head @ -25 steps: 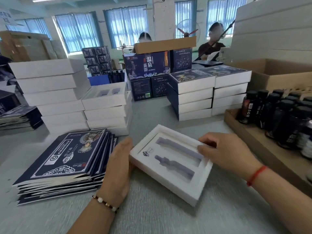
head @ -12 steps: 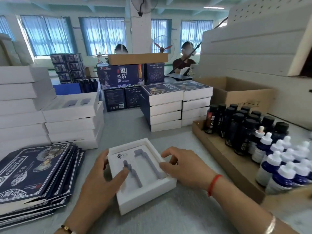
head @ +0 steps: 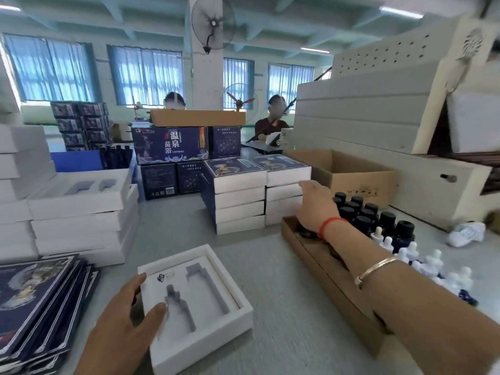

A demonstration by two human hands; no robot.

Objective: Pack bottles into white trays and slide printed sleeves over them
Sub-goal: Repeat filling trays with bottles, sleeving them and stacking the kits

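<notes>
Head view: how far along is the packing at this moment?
Done: two stacks of sleeved boxes stand behind. In hand: the left hand rests on an open tray whose two cut-outs are empty, and the right hand reaches over the carton toward the black-capped bottles. Left: fill this tray, slide on a sleeve from the pile, then the stacked trays.

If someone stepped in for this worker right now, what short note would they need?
Left hand: open, fingers resting on the white tray on the table.
Right hand: reaching over the cardboard tray toward the black-capped bottles; its fingers are hidden, nothing seen held.
Done: tray set out, both slots empty.
Left: load the bottles, including one from the white-dropper bottles, then slide on a printed sleeve from the stack at left.
</notes>
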